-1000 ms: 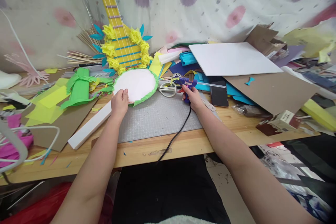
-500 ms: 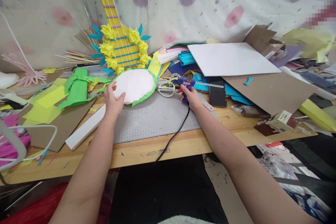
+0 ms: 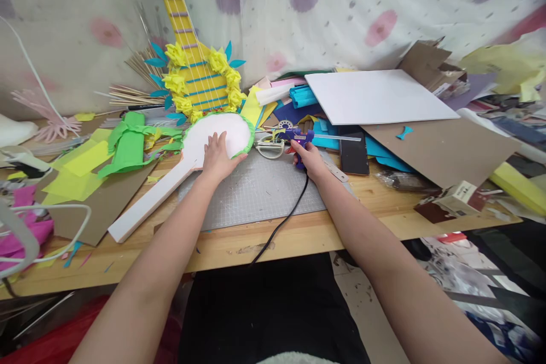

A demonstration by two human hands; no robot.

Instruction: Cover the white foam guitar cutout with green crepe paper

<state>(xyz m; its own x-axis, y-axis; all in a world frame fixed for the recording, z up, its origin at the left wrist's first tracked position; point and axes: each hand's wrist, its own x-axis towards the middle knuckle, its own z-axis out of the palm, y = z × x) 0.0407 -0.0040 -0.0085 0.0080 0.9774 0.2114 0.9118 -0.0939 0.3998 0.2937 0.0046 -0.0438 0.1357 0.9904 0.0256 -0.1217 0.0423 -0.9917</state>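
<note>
One white board (image 3: 198, 142), a round disc (image 3: 236, 131) with a straight neck (image 3: 149, 200), lies on the wooden tabletop (image 3: 307, 231), its neck angling to near the front edge at the left. The disc overlaps a grey cutting mat (image 3: 256, 193), whose gridded surface gives open room between the two forearms (image 3: 157, 273); a black cord (image 3: 277, 224) crosses it and drops over the front edge. To the right, a phone (image 3: 354, 157) and brown cardboard (image 3: 443, 148) hem in the space. The left hand (image 3: 219, 159) rests on the disc, fingers spread, thumb reaching the crinkled green paper rim (image 3: 251, 135). The right hand (image 3: 310, 160) grips a glossy purple glue gun (image 3: 301, 139), a clear rod (image 3: 336, 137) jutting from it toward the phone. Behind the disc stands a yellow guitar shape (image 3: 205, 85), trimmed with ruffled yellow flowers (image 3: 219, 60) and pointed blue leaves (image 3: 156, 62). Sheets of thin yellow paper (image 3: 89, 153) lie fanned at the left.
</note>
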